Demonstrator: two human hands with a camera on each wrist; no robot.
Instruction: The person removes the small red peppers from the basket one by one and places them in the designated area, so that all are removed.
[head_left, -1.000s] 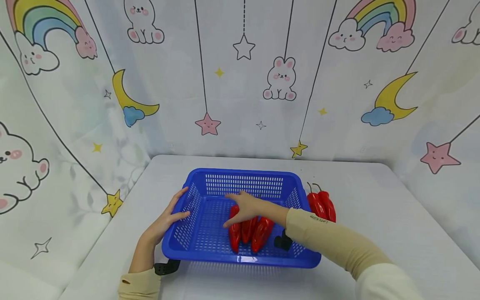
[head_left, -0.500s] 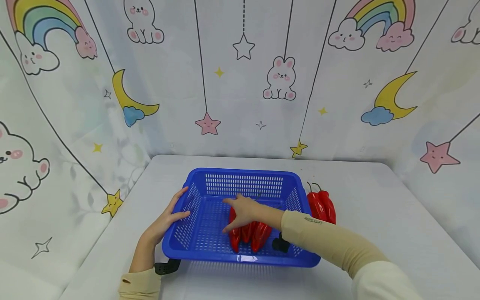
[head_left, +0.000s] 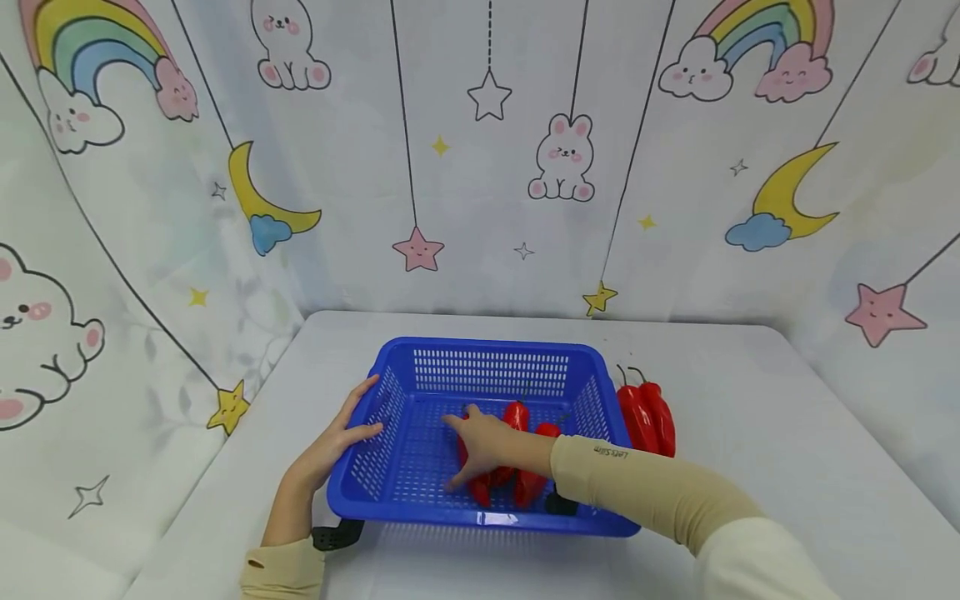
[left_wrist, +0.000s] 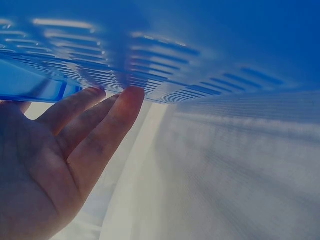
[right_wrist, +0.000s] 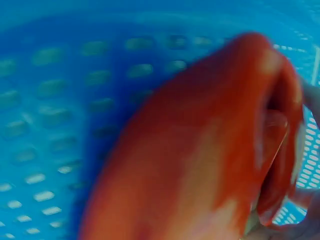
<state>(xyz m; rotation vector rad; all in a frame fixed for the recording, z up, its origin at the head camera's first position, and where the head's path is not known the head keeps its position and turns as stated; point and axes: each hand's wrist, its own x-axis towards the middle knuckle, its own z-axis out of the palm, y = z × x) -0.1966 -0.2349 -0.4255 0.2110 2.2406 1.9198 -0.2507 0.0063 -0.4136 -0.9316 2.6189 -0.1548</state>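
Observation:
A blue perforated basket stands on the table in the head view. At its left end my left hand holds the rim, thumb over the top edge. In the left wrist view, the fingers touch the outer wall from below. Inside the basket lie several glossy red chili peppers. My right hand is over the left ones, thumb and fingers spread, hiding part of them. Large in the right wrist view is a blurred red pepper, with fingers partly seen behind it.
Two more red peppers with dark stems lie on the white table just right of the basket. Behind the table hangs a cloth printed with rabbits, stars and moons. Black wrist straps are on both arms.
My right hand has moved slightly lower and toward me in the basket. The peppers beneath it have shifted and spread. My left hand stays on the rim.

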